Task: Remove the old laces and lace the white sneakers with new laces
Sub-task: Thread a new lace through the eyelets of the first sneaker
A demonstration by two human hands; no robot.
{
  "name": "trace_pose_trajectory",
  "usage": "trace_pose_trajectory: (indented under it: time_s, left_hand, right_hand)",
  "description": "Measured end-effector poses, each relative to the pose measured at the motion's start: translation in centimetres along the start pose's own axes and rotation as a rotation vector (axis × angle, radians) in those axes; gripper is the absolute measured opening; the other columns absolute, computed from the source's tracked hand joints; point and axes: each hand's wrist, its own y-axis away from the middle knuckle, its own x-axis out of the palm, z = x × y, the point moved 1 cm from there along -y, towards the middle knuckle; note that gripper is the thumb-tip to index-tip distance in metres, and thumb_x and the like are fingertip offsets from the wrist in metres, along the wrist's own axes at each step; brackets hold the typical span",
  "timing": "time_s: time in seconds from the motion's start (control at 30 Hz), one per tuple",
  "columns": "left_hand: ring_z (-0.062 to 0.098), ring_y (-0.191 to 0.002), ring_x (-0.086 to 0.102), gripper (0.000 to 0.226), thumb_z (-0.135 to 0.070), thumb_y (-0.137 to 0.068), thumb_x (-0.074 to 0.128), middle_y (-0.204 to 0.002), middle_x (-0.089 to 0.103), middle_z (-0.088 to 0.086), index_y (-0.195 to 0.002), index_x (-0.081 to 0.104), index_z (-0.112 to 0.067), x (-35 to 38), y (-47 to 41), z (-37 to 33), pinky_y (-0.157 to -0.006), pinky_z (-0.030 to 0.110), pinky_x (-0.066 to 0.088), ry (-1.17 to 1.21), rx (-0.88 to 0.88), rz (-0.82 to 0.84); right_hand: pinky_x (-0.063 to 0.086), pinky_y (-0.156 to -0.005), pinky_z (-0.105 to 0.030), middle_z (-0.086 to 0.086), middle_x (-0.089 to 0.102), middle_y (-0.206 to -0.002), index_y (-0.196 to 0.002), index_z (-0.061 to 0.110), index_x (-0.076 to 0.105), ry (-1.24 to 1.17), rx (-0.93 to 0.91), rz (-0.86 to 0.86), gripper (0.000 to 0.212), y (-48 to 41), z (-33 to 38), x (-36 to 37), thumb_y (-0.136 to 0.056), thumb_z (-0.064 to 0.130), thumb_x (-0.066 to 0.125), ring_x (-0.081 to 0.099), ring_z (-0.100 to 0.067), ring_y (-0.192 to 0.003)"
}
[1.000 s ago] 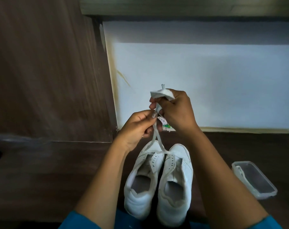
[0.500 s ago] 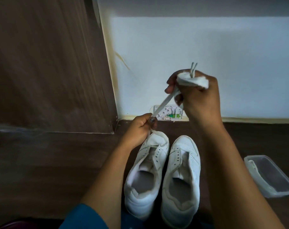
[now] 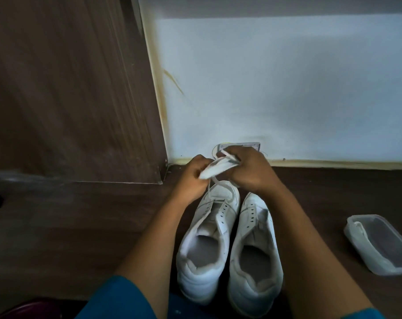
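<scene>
Gripping one bunched lace (image 3: 218,168) between them, left hand (image 3: 195,178) and right hand (image 3: 246,170) hover above the toe of the left sneaker (image 3: 207,238). Risk: a hard pull drags it against the right sneaker (image 3: 255,252), or uneven ends.

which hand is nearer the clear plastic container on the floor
Right. The right hand is above the sneakers, well left of the container; the left hand lies farther left.

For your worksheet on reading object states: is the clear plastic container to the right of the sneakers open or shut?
Open. The clear plastic container has no lid on it, and something pale lies along its inside wall.
</scene>
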Motion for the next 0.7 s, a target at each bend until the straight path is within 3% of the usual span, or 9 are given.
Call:
trace_pose_trajectory:
  time_s: [0.07, 0.13, 0.23, 0.33, 0.4, 0.5, 0.57, 0.63, 0.7]
  left_hand:
    - [-0.007, -0.070, 0.053, 0.016, 0.000, -0.075, 0.052, -0.074, 0.053, 0.003, -0.086, 0.056, -0.011, 0.3, 0.3, 0.0, -0.066, 0.010, 0.036, 0.026, 0.050, 0.001]
    - [0.005, -0.076, 0.054, 0.014, 0.001, -0.077, 0.054, -0.082, 0.055, 0.012, -0.090, 0.055, -0.003, 0.5, 0.1, 0.3, -0.068, 0.014, 0.037, 0.008, 0.001, 0.045]
    - [0.018, -0.079, 0.050, 0.015, 0.009, -0.084, 0.053, -0.089, 0.052, 0.012, -0.091, 0.053, -0.004, 0.6, -0.3, 0.4, -0.069, 0.018, 0.036, -0.144, -0.016, 0.094]
    - [0.031, -0.082, 0.053, 0.009, 0.008, -0.083, 0.055, -0.092, 0.054, 0.024, -0.089, 0.056, 0.002, 0.5, -0.5, 0.2, -0.074, 0.038, 0.040, -0.191, 0.013, 0.082]
    - [0.030, -0.080, 0.054, 0.003, 0.002, -0.082, 0.055, -0.088, 0.055, 0.025, -0.085, 0.055, 0.003, 0.4, -0.7, 0.6, -0.072, 0.041, 0.040, -0.191, 0.020, 0.057]
    - [0.015, -0.077, 0.052, 0.005, 0.007, -0.084, 0.055, -0.078, 0.052, 0.013, -0.082, 0.060, 0.005, 0.5, -0.6, 0.0, -0.070, 0.029, 0.038, -0.171, 0.072, 0.082]
    - [-0.002, -0.070, 0.053, 0.014, 0.013, -0.084, 0.055, -0.071, 0.050, 0.001, -0.082, 0.064, 0.002, 0.6, -0.5, -0.1, -0.068, 0.016, 0.038, -0.145, 0.103, 0.105]
    - [0.003, -0.070, 0.053, 0.017, 0.011, -0.087, 0.052, -0.070, 0.051, 0.004, -0.085, 0.066, 0.002, 0.7, -0.5, 0.6, -0.065, 0.013, 0.037, -0.144, 0.085, 0.123]
    - [0.017, -0.078, 0.052, 0.024, 0.004, -0.091, 0.051, -0.078, 0.058, 0.011, -0.085, 0.070, -0.009, 1.0, -0.6, 1.7, -0.071, 0.019, 0.037, -0.144, 0.062, 0.132]
  right_hand:
    - [0.039, -0.058, -0.031, -0.004, 0.063, -0.073, -0.074, 0.013, 0.063, 0.136, 0.051, 0.077, 0.016, -0.5, -0.5, 0.7, -0.077, 0.029, 0.064, 0.058, -0.019, -0.071]
    - [0.034, -0.054, -0.028, 0.002, 0.054, -0.065, -0.062, 0.020, 0.052, 0.266, 0.113, 0.117, 0.025, -1.0, -1.2, 1.1, -0.072, 0.043, 0.056, 0.053, -0.020, -0.067]
    - [0.034, -0.059, -0.028, 0.004, 0.046, -0.065, -0.061, 0.022, 0.042, 0.385, 0.173, 0.171, 0.025, -1.5, -1.8, 1.0, -0.078, 0.036, 0.054, 0.051, -0.021, -0.068]
    - [0.036, -0.062, -0.031, 0.002, 0.050, -0.066, -0.058, 0.020, 0.045, 0.395, 0.126, 0.217, 0.021, -1.4, -1.4, 0.9, -0.072, 0.035, 0.051, 0.051, -0.025, -0.070]
    - [0.038, -0.062, -0.036, -0.009, 0.060, -0.072, -0.062, 0.009, 0.056, 0.305, 0.066, 0.160, 0.031, -1.4, -1.3, 0.9, -0.061, 0.036, 0.042, 0.054, -0.030, -0.072]
    - [0.041, -0.057, -0.029, -0.009, 0.057, -0.066, -0.072, 0.005, 0.062, 0.225, 0.014, 0.056, 0.024, -0.9, -1.4, 1.3, -0.075, 0.026, 0.050, 0.053, -0.029, -0.065]
    - [0.041, -0.049, -0.026, -0.008, 0.054, -0.054, -0.059, 0.004, 0.060, 0.003, 0.049, 0.082, 0.025, -0.5, -1.4, 1.7, -0.075, 0.018, 0.047, 0.055, -0.026, -0.052]
    - [0.039, -0.048, -0.026, -0.005, 0.054, -0.051, -0.050, 0.008, 0.052, -0.248, 0.069, 0.152, 0.023, -0.5, -1.8, 1.6, -0.072, 0.010, 0.047, 0.057, -0.024, -0.052]
    - [0.038, -0.051, -0.022, 0.002, 0.056, -0.051, -0.055, 0.004, 0.057, -0.304, 0.112, -0.035, 0.026, -0.8, -2.5, 1.7, -0.079, -0.003, 0.049, 0.055, -0.013, -0.053]
